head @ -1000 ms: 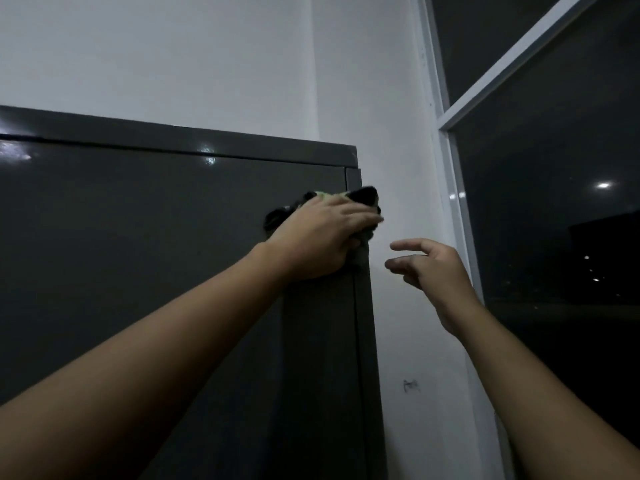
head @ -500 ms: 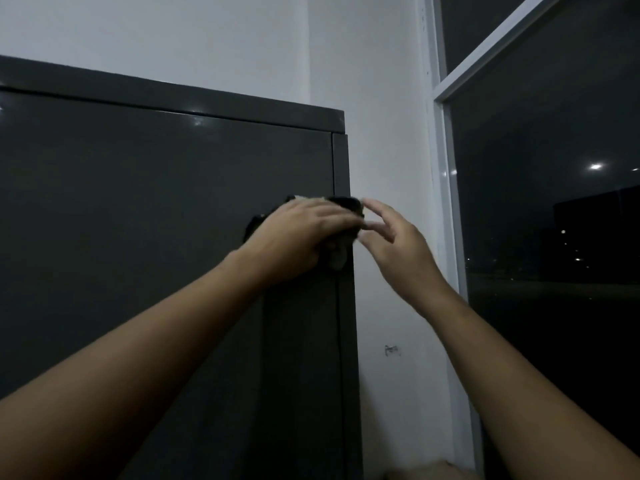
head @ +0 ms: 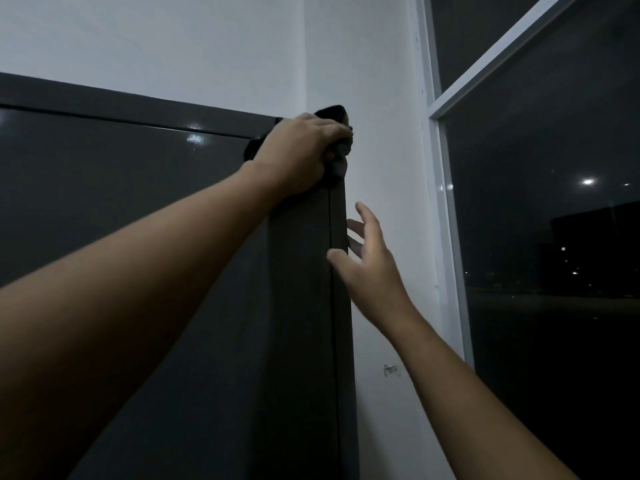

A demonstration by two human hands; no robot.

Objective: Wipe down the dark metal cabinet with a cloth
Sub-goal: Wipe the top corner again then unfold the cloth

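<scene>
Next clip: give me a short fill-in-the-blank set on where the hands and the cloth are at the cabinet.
1. The left hand grips the cloth at the top ____ corner of the cabinet.
2. The right hand, its fingers spread beside the cabinet's edge, holds ____.
3. The higher of the two hands is the ____ one.
Missing words: right; nothing; left.

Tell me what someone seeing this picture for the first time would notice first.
Most likely the left hand, gripping a dark cloth at the top right corner of the big dark cabinet that fills the left side. Next comes the right hand, fingers spread, at the cabinet's right edge lower down. On the right, a tall window shows night outside with a few lights.
</scene>
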